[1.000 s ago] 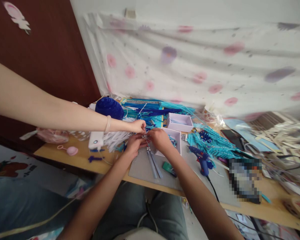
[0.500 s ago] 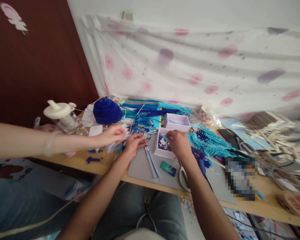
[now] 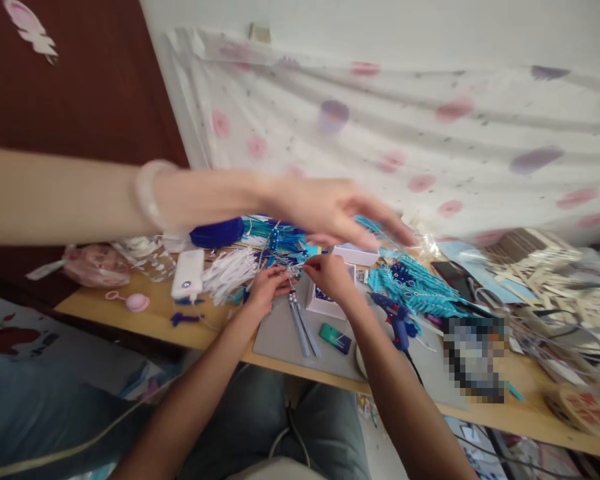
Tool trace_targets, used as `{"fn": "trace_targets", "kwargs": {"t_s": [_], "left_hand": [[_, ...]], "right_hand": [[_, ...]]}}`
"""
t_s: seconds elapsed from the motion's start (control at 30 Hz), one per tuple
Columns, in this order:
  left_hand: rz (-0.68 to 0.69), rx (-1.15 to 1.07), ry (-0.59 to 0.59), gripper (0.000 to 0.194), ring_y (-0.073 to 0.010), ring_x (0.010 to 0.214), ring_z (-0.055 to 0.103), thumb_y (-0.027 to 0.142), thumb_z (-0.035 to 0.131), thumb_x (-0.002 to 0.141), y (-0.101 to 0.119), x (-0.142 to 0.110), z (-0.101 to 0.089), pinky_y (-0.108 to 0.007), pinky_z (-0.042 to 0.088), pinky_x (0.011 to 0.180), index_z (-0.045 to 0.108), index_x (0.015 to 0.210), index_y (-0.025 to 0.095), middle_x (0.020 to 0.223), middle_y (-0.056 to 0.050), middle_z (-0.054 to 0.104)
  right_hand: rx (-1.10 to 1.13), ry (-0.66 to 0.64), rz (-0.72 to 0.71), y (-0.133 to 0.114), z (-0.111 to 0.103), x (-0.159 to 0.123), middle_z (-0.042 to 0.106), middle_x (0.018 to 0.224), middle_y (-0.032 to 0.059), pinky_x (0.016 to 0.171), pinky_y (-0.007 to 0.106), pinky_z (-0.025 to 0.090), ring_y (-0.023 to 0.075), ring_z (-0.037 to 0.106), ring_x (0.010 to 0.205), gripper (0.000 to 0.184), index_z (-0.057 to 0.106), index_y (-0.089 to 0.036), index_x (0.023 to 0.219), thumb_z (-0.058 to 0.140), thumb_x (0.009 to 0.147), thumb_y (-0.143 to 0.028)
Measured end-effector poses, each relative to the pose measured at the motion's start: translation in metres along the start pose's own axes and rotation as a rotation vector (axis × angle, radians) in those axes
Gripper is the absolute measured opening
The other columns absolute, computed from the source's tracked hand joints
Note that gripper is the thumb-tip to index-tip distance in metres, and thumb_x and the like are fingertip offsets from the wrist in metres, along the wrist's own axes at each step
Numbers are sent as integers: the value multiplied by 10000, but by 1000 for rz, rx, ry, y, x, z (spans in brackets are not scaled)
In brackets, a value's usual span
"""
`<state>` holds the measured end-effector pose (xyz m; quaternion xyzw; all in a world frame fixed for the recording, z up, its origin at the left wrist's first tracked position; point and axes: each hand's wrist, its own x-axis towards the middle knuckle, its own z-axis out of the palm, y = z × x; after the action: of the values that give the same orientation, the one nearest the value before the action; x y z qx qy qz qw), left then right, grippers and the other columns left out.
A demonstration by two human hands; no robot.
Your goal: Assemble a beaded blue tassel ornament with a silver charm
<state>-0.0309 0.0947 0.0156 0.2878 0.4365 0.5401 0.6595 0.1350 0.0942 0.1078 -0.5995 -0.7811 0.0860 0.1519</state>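
My left hand (image 3: 267,291) is closed on the upper end of a beaded tassel (image 3: 294,303), whose pale grey ribbon tails (image 3: 305,337) hang onto the grey mat. The fingers of my right hand (image 3: 327,275) are pinched beside the tassel's top, close to my left fingertips. Whatever lies in that pinch is too small to make out. Under my right wrist stands a white box (image 3: 325,305) of red and blue beads, partly hidden by the hand. A teal-and-navy card (image 3: 336,337) lies on the mat below it.
Another person's arm and hand (image 3: 325,207) reach across from the left, above my hands. White tassels (image 3: 230,273) and a white power bank (image 3: 188,275) lie at left. A blue glue gun (image 3: 397,317), turquoise braided cords (image 3: 420,283) and a tape roll (image 3: 585,407) lie at right.
My right hand has moved left, from over the bead box to the tassel beside my left hand. The other person's hand has swung up and rightward across the table. My left hand stays put.
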Motion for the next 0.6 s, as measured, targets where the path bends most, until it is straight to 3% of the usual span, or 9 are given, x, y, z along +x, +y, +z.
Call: {"fn": "trace_targets", "kwargs": {"t_s": [0.17,0.27,0.4,0.6], "left_hand": [[-13,11,-1,253,-190,695,755,142,840,733,0,1,2,-316,619,692,683,932,138,795,-59,755],[-8,21,-9,245,-191,699,755,137,842,730,0,0,2,-309,614,691,693,925,135,792,-62,753],[4,35,-17,242,-189,693,752,128,848,715,0,-1,2,-330,616,732,705,910,137,803,-65,758],[7,64,-30,282,-188,692,749,168,879,690,-4,2,0,-347,613,763,719,920,141,815,-64,757]], "right_hand": [[73,-47,44,-2,20,33,776,776,98,709,253,461,211,707,779,240,815,-160,791,644,917,-273],[144,-86,72,0,28,47,704,610,44,630,228,445,181,669,680,294,787,-178,685,682,894,-355],[277,-93,88,1,35,54,707,629,10,600,205,437,154,659,677,130,816,-169,786,739,833,-262],[435,-65,87,2,42,52,747,708,14,640,211,474,142,662,685,116,827,-157,834,729,826,-219]]}}
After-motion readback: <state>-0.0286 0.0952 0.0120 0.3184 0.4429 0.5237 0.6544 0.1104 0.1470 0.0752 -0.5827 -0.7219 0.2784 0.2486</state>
